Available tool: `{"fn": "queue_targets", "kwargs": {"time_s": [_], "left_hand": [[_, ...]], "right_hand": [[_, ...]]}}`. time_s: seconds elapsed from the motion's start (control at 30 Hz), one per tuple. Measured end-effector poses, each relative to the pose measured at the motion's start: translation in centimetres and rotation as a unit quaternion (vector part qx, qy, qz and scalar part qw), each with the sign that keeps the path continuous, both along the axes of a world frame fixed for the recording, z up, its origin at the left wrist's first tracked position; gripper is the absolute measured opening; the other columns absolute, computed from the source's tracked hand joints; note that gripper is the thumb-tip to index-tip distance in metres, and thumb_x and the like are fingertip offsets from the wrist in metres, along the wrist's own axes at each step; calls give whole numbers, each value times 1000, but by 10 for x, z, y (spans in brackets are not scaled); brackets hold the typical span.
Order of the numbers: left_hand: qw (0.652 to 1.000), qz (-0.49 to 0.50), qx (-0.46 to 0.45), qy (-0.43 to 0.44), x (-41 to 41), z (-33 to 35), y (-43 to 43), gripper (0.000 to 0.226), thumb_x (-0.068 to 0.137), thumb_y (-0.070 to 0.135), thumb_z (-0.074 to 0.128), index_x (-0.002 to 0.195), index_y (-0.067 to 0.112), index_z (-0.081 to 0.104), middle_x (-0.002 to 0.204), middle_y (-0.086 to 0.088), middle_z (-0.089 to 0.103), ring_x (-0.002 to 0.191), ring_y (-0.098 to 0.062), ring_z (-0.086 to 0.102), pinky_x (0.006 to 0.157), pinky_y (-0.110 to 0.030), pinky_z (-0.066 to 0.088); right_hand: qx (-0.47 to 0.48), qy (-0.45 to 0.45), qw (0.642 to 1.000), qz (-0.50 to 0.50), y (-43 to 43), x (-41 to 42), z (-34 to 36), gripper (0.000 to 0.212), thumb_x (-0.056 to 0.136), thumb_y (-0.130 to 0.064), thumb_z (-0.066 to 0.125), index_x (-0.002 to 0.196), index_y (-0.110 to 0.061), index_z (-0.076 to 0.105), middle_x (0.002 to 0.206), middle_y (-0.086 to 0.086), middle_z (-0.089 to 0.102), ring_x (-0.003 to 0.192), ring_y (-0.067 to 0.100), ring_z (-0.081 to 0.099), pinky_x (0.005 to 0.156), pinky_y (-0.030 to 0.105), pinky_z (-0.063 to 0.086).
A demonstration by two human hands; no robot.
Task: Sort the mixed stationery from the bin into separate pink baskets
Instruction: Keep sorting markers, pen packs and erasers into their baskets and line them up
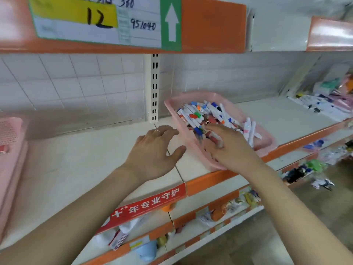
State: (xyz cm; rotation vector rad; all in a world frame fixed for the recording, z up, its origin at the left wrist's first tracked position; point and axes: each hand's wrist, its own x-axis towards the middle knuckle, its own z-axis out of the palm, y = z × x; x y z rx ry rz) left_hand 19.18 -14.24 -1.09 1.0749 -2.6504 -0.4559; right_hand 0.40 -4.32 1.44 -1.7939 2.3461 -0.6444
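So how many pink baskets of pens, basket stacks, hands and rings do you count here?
Pink basket of mixed pens: 1
Stack of pink baskets: 1 (number inside unclear)
Hands: 2, the left hand and the right hand
Ring: 1
Total: 5

The right hand [227, 148] covers the near part of the pink basket [172, 109] and some of its pens [202, 113]. Its fingertips are smeared, so whether they pinch a pen cannot be told. The stack of pink baskets [9, 150] is cut off by the left edge. The label [95, 22] loses its top to the frame, and its small print is unreadable. The far-right stationery [322, 104] is blurred.
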Motion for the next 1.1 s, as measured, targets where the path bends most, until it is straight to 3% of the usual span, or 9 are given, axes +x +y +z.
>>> {"fn": "queue_targets", "kwargs": {"time_s": [0.17,0.3,0.43,0.53,0.63,0.7,0.8,0.97,1.1], "left_hand": [[998,17,-9,-56,-39,6,6,52,98,56,40,141,26,46,141,2,53,127,-24,48,105,-39,33],[991,15,-82,-106,-77,13,30,47,97,54,39,123,19,58,124,-5,59,116,-27,51,98,-38,35],[974,58,-90,-199,-126,14,27,50,98,50,43,129,15,57,134,-13,51,128,-33,40,112,-47,21],[936,98,-84,-328,-158,7,18,49,97,52,43,134,21,56,144,-11,45,138,-36,25,117,-57,3],[896,122,-87,-419,-185,-2,16,46,99,48,42,135,23,56,146,-10,45,140,-39,22,115,-60,2],[877,124,-92,-454,-200,-10,20,50,100,47,42,139,19,52,147,-12,45,142,-41,23,115,-60,4],[891,129,-59,-431,-215,-25,26,55,102,46,37,144,10,44,140,-10,51,137,-35,37,113,-50,15],[930,146,-60,-332,-212,-30,28,50,102,47,33,136,12,43,128,-7,56,126,-28,49,108,-45,23],[947,166,-46,-270,-210,-32,29,49,100,53,36,127,12,42,123,-8,61,119,-26,55,106,-44,26]], "right_hand": [[43,-10,998,-41,-13,-39,-8,41,98,-26,56,138,-26,54,142,-2,55,128,18,50,100,25,35],[99,-33,993,-49,-31,-72,-23,32,97,-22,59,129,-21,61,130,3,63,114,20,58,88,22,39],[161,-5,987,-14,-53,-99,-31,33,93,-37,64,122,-22,63,115,3,66,100,21,60,78,29,44],[122,-35,992,20,-63,-118,-20,31,92,-28,67,122,-20,65,116,1,66,101,18,63,87,28,48],[22,-56,997,55,-73,-133,-4,19,93,-21,65,112,-17,69,108,-5,68,86,5,60,75,7,40],[-3,-47,996,74,-86,-136,-2,17,94,-19,63,109,-13,70,104,-3,69,81,5,60,70,7,39],[97,11,991,89,-106,-134,-17,19,93,-22,63,96,-4,69,88,5,70,66,17,63,68,29,54],[174,118,970,119,-113,-129,-46,13,84,-25,62,88,-13,63,80,4,63,65,20,60,65,33,54],[211,134,959,136,-113,-134,-47,34,90,-20,61,120,-5,53,101,9,61,78,21,60,64,34,48]]}}
